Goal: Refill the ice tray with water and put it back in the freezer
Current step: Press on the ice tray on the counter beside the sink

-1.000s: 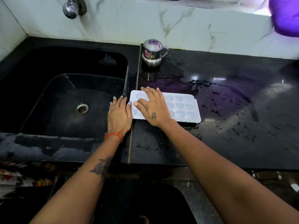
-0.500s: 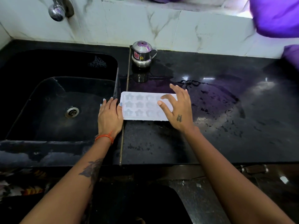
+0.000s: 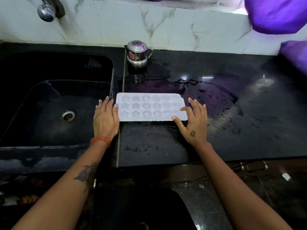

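— Sliding my right hand [image 3: 193, 121] off the top of the ice tray [image 3: 150, 107], I've brought it to the tray's right end; a second ago it lay flat across the tray's left half.

— And the left?

— My left hand [image 3: 105, 117] hasn't moved: flat, fingers straight, thumb side against the tray's left end, partly over the sink [image 3: 54, 100] edge.

— So are you gripping it?

— Not yet. My right fingers are spread and relaxed, thumb and forefinger touching the near right corner. The tray lies flat between my two hands on the wet counter [image 3: 232, 130].

— Any water in the moulds?

— I can't tell; they look pale either way. One hand at each end suggests I'm about to lift it level. The tap [image 3: 47, 11] is up beyond my left hand, the small steel pot [image 3: 137, 53] straight ahead beyond the tray.
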